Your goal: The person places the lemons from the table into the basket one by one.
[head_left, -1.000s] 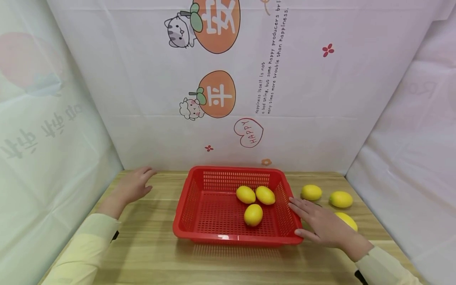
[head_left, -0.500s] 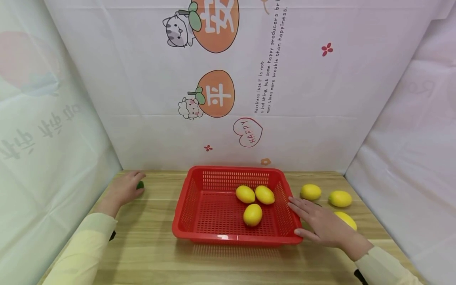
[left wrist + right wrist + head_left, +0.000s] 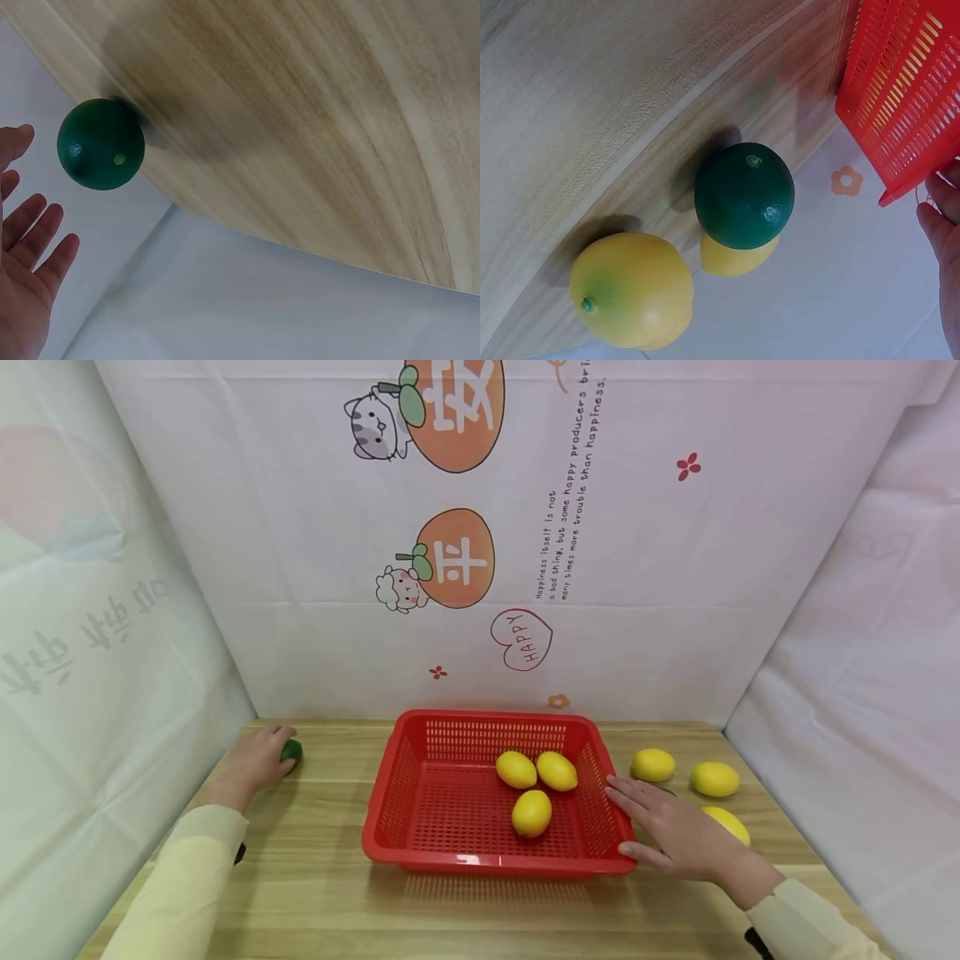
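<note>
Left hand (image 3: 253,760) beside a lime (image 3: 101,150) at the worktop's (image 3: 315,893) far left; fingers parted, nothing gripped. Right hand (image 3: 675,833) rests on the basket's (image 3: 384,793) right rim, fingers extended. Three lemons (image 3: 532,814) inside; three more and a second lime (image 3: 745,199) lie right of it.

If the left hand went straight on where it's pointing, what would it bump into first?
Most likely the green fruit, just ahead of the left hand, though the gap between them is hard to judge.
</note>
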Tool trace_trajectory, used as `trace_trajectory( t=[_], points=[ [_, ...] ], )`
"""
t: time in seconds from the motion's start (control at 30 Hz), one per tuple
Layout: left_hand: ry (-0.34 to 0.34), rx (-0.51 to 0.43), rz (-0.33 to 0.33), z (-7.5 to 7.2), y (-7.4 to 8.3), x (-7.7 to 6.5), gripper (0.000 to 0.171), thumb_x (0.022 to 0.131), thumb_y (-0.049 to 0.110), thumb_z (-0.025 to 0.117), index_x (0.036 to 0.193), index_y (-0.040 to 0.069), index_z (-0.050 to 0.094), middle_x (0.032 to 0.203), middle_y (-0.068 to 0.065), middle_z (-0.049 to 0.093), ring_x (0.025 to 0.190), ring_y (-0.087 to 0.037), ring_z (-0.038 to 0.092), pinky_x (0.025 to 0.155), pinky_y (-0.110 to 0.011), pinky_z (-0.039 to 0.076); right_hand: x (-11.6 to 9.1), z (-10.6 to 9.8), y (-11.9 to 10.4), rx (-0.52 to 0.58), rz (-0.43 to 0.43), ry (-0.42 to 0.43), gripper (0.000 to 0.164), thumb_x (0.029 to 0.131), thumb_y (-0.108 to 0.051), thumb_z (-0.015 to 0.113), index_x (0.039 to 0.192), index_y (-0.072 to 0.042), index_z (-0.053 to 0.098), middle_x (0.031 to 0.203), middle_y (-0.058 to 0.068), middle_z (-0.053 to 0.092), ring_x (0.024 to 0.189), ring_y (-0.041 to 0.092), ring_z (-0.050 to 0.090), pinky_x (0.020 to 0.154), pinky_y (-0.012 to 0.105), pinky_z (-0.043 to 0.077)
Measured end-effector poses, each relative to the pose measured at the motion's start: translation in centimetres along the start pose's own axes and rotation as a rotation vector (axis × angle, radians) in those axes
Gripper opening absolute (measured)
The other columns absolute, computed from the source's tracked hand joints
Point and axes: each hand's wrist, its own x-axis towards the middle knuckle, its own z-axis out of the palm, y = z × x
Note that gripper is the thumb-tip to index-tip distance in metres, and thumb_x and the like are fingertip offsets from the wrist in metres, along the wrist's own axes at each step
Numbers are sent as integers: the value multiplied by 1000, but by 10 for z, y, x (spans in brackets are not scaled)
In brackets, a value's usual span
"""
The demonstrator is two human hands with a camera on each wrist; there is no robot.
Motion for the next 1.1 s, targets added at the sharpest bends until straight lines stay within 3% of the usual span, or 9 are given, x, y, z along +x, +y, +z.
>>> trace_trajectory(
  t=[0.3, 0.77, 1.1],
  points=[
    [-60, -32, -66, 7, -5, 1, 48, 84, 12, 75, 121, -9, 55, 117, -33, 55, 104, -49, 55, 84, -59, 48, 0, -1, 0, 3, -1, 11, 69, 87, -41, 69, 140, -1, 50, 144, 15, 47, 127, 34, 49, 96, 49, 48],
    [-103, -171, -166, 24, -10, -4, 52, 88, 12, 71, 130, -10, 47, 127, -38, 44, 113, -53, 46, 87, -63, 44, -1, -1, -1, -4, 5, 5, 70, 88, -43, 68, 141, -2, 49, 145, 15, 46, 127, 34, 49, 96, 49, 48],
    [-144, -179, -207, 27, -6, -5, 58, 90, 12, 68, 137, -9, 41, 132, -40, 39, 116, -56, 42, 90, -66, 42, -1, 0, -2, 0, 10, 9, 69, 88, -43, 68, 141, -2, 49, 145, 15, 47, 127, 34, 49, 95, 48, 48]
  ],
)
